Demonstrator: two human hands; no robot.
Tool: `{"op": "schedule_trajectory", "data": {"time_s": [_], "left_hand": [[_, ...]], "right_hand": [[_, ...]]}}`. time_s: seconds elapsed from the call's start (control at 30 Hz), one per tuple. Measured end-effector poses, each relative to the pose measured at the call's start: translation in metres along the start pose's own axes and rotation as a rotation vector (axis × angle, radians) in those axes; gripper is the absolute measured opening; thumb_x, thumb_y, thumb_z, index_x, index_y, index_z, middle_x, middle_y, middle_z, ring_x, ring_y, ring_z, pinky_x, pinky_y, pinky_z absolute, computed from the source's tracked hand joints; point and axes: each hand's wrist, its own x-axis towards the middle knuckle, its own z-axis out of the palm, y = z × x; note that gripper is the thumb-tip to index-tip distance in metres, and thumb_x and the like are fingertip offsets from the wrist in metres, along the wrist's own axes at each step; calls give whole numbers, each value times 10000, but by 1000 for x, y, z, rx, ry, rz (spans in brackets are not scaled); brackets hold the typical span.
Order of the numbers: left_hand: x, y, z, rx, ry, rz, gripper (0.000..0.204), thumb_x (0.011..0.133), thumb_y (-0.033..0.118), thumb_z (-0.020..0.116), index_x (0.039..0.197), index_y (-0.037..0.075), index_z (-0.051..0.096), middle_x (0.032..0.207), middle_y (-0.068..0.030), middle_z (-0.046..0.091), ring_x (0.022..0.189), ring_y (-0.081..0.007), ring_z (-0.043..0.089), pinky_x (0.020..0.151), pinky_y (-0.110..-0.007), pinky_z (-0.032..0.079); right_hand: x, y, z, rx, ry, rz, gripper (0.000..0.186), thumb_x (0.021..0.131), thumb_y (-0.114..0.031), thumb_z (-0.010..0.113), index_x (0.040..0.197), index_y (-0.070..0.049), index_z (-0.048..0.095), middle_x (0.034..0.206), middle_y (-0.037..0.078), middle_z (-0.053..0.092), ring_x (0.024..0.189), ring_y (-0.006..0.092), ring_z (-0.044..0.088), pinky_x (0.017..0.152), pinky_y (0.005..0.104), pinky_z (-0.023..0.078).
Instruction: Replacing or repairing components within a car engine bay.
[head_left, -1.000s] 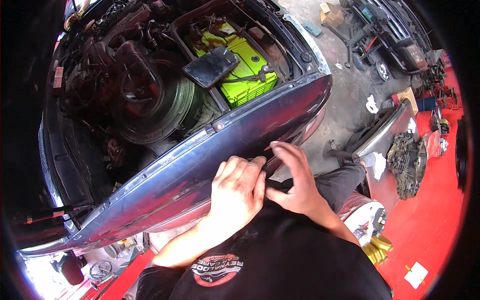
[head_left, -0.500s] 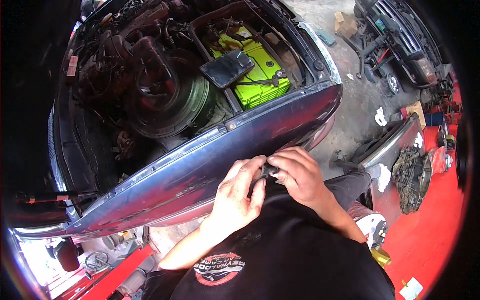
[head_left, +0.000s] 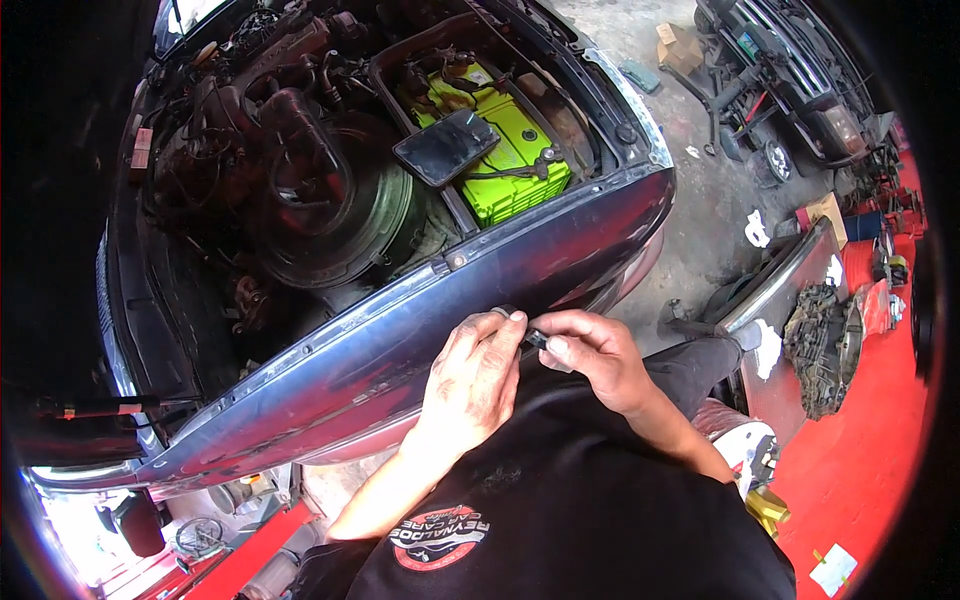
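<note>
In front of my body, over the car's dark fender (head_left: 385, 325), my two hands are close together. My right hand (head_left: 600, 362) pinches a small black part (head_left: 537, 339) between thumb and fingers; its exact kind is too small to tell. My left hand (head_left: 472, 368) is closed right beside it, its back turned up. A dark bit shows at the left fingertips, but the fingers cover most of whatever they hold.
Beyond the fender is the open engine bay, with a bright green battery (head_left: 515, 150) and a black phone-like tablet (head_left: 447, 147) resting across its edge. A round black housing (head_left: 335, 215) sits left of it. At right are a metal-edged bench (head_left: 775, 385) and a greasy mechanical unit (head_left: 826, 350).
My left hand has turned so its back shows more, with its fingers drawn together. The right hand has shifted slightly down, and the black part shows more clearly between its fingertips.
</note>
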Motion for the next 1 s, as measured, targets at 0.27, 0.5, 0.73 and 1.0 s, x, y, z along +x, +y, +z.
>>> {"op": "schedule_trajectory", "data": {"time_s": [0.27, 0.5, 0.73, 1.0], "left_hand": [[-3, -1, 7, 50, 97, 22, 597, 774, -136, 764, 1350, -89, 610, 1084, -233, 688, 1042, -406, 695, 899, -477, 599], [-8, 1, 18, 30, 135, -99, 559, 807, -121, 770, 1343, -89, 615, 1119, -262, 675, 1020, -416, 699, 871, -477, 605], [-7, -1, 26, 27, 118, -122, 588, 824, -101, 763, 1385, -84, 589, 1060, -237, 677, 947, -368, 697, 815, -439, 601], [-6, 4, 23, 79, 132, -78, 381, 844, -16, 740, 1223, 7, 719, 1079, -139, 732, 923, -338, 686, 846, -467, 549]], "right_hand": [[4, 0, -2, -112, -112, -24, 178, 1080, -151, 653, 1071, 18, 705, 852, 15, 676, 790, 96, 613, 737, 280, 514], [-3, 2, -1, -140, -74, 57, 182, 1095, -160, 635, 1057, 7, 699, 865, 20, 685, 779, 96, 622, 724, 271, 524], [-10, 0, 5, 12, -104, 75, 218, 1101, -209, 635, 987, -29, 675, 838, 0, 669, 769, 72, 603, 723, 260, 512], [-29, -7, 2, -29, -43, 27, 154, 1052, -115, 591, 950, -4, 623, 798, 57, 643, 717, 132, 590, 688, 302, 490]]}}
